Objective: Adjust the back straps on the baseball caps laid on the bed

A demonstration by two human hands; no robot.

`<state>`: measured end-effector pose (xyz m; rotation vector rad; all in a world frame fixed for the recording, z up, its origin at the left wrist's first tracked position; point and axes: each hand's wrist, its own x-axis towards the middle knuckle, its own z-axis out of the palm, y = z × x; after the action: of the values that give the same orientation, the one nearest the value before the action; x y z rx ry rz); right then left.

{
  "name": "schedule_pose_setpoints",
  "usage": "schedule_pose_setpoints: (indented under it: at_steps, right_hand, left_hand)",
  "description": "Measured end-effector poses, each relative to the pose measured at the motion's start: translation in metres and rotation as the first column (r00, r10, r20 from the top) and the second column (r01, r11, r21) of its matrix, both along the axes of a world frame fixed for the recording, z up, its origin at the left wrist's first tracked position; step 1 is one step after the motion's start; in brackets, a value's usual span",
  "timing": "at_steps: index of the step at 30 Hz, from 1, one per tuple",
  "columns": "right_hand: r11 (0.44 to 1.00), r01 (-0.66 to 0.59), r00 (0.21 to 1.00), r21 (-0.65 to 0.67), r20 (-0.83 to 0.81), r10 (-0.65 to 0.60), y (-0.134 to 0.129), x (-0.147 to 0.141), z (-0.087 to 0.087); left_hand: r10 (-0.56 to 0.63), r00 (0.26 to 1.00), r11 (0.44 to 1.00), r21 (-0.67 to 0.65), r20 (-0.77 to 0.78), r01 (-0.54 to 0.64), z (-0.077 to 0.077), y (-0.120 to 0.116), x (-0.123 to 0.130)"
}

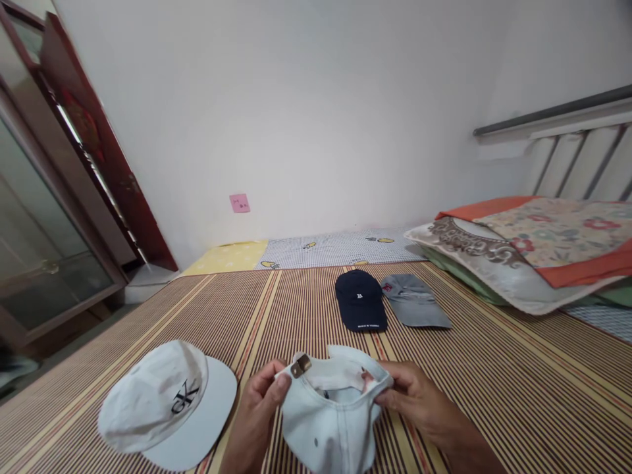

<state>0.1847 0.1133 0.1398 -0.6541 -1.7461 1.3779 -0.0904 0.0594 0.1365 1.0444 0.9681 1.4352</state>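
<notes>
A pale blue-white cap (336,421) is held over the striped mat, its inside opening facing up and a metal buckle showing at its left edge. My left hand (259,408) pinches the cap's rim beside the buckle. On the opposite side, my right hand (419,401) grips the rim between thumb and fingers. To the left lies a white cap (153,401) with dark letters, its brim pointing right. Farther back, a navy cap (360,299) rests on the mat, touching a grey cap (415,299) on its right.
The striped mat (222,309) covers the bed. Pillows and a floral cloth (563,230) are piled at the right, near a radiator (587,161). Patterned fabric (326,250) runs along the wall. A red door (93,131) and a glass-fronted cabinet (39,230) stand at the left.
</notes>
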Motion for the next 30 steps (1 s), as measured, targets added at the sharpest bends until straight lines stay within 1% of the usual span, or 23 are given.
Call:
schedule_pose_setpoints:
  at_steps: [2,4,6,8,11,14,16,19,22,25,27,30]
  right_hand:
    - [0.999,0.003,0.998,-0.045,-0.060,-0.006,-0.002,0.001,0.002]
    - [0.997,0.022,0.994,-0.070,-0.103,-0.030,-0.003,0.001,0.003]
    - [0.994,0.054,0.989,-0.090,-0.135,-0.066,-0.004,0.001,0.003]
    - [0.987,0.103,0.979,-0.119,-0.162,-0.122,-0.003,0.000,0.002]
    - [0.961,0.223,0.947,-0.162,-0.197,-0.253,-0.001,-0.002,0.001]
    - [0.919,0.326,0.898,-0.221,-0.231,-0.374,-0.002,-0.004,0.004]
    - [0.895,0.355,0.873,-0.270,-0.248,-0.421,-0.005,-0.006,0.008]
    - [0.873,0.374,0.844,-0.312,-0.275,-0.460,-0.012,-0.008,0.018]
    - [0.837,0.436,0.798,-0.331,-0.287,-0.530,-0.017,-0.010,0.027]
    - [0.806,0.504,0.765,-0.310,-0.272,-0.583,-0.019,-0.011,0.031]
    - [0.811,0.517,0.770,-0.273,-0.265,-0.580,-0.019,-0.011,0.030]
    - [0.846,0.491,0.802,-0.209,-0.272,-0.532,-0.017,-0.009,0.027]
  left_hand:
    - [-0.064,0.994,0.997,0.042,-0.087,0.068,0.000,0.000,-0.007]
    - [-0.176,0.973,0.982,0.036,-0.147,0.183,0.000,0.000,-0.013]
    - [-0.296,0.939,0.954,-0.016,-0.176,0.298,-0.001,0.001,-0.016]
    - [-0.386,0.898,0.923,-0.081,-0.210,0.377,-0.003,0.002,-0.016]
    - [-0.418,0.854,0.908,-0.121,-0.309,0.401,-0.009,0.006,-0.012]
    - [-0.429,0.846,0.903,-0.108,-0.317,0.417,-0.013,0.009,-0.008]
    - [-0.400,0.867,0.915,-0.080,-0.296,0.394,-0.014,0.010,-0.007]
    - [-0.256,0.933,0.966,-0.041,-0.252,0.254,-0.015,0.009,-0.007]
    - [-0.123,0.985,0.992,-0.055,-0.123,0.117,-0.018,0.009,-0.007]
    - [0.014,1.000,0.995,-0.103,0.007,-0.013,-0.022,0.011,-0.003]
    - [0.088,0.994,0.989,-0.124,0.066,-0.080,-0.022,0.013,0.001]
    - [0.117,0.984,0.982,-0.164,0.134,-0.094,-0.017,0.014,0.006]
